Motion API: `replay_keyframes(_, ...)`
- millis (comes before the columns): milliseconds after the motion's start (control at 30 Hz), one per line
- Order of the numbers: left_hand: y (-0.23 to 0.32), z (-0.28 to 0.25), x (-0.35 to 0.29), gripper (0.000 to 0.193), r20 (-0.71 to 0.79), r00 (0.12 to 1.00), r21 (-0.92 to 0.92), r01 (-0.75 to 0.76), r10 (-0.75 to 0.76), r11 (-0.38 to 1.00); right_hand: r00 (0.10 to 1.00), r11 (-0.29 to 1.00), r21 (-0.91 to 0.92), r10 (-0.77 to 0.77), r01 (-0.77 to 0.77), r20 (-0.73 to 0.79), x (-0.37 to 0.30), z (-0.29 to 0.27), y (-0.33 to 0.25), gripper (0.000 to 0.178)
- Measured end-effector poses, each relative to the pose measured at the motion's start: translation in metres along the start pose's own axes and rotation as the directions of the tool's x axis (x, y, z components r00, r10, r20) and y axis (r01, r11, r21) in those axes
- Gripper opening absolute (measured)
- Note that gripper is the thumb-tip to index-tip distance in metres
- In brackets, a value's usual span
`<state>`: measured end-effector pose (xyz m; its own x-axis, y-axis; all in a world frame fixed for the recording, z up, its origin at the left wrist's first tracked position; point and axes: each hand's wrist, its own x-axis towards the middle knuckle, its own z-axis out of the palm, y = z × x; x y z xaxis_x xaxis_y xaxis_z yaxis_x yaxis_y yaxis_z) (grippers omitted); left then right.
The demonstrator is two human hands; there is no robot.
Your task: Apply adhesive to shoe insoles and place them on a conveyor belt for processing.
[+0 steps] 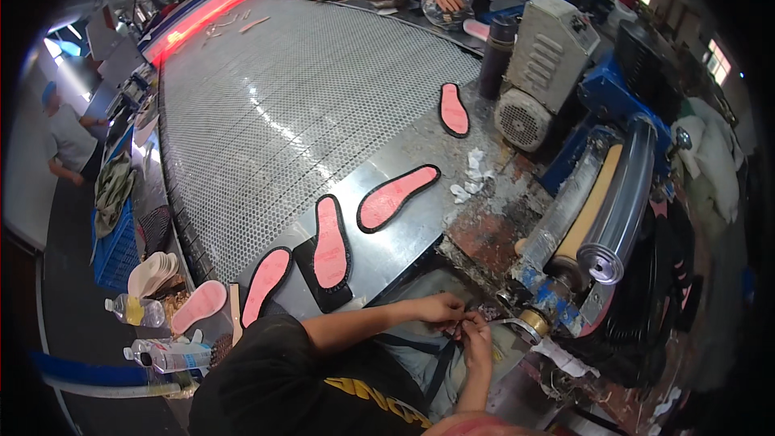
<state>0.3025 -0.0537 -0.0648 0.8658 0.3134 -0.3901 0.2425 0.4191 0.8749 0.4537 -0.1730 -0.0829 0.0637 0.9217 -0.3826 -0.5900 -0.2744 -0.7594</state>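
Observation:
My left hand [441, 308] and my right hand [475, 331] meet low in front of my body, beside the roller machine [609, 250]. Both have their fingers bent and pressed together, and whatever is between them is too small or hidden to name. Ahead of the hands, several pink insoles with black edging lie on the metal table: one insole [395, 198] is slanted, another insole [329, 242] rests partly over a flat black rectangular thing [333, 300], and a third insole [266, 282] is near my left arm. One more insole [454, 111] lies farther off by the motor.
A perforated conveyor [274, 97] stretches away toward a red-glowing opening [202, 20]. Plastic bottles [165, 354] and a pale pink insole [198, 307] lie at the left. A grey motor housing [549, 48] stands at right. One person [69, 133] stands left; another works across the table.

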Motion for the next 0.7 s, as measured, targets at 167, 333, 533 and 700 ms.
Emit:
replay_keyframes(167, 0.0083, 0.0027, -0.0024, 0.026, 0.000, 1.000, 0.026, 0.022, -0.022, 0.999, 1.000, 1.000, -0.005, 0.007, -0.007, -0.027, -0.0009, -0.0006, -0.0010, 0.014)
replay_keyframes(333, 0.0036, 0.0029, -0.0007, 0.026, 0.000, 1.000, 0.022, 0.013, -0.013, 1.000, 0.999, 0.999, 0.015, 0.034, -0.034, 0.019, -0.0014, -0.0053, 0.0019, 0.017)
replay_keyframes(533, 0.0043, 0.0036, -0.0014, 0.027, 0.004, 1.000, 0.007, 0.003, -0.003, 1.000, 1.000, 1.000, 0.008, 0.017, -0.017, -0.014, -0.0005, -0.0014, 0.0012, 0.014)
replay_keyframes(700, 0.0103, 0.0056, -0.0033, 0.030, -0.011, 1.000, -0.004, 0.017, -0.017, 1.000, 1.000, 1.000, -0.010, -0.004, 0.004, -0.003, 0.0008, -0.0024, 0.0020, 0.015)
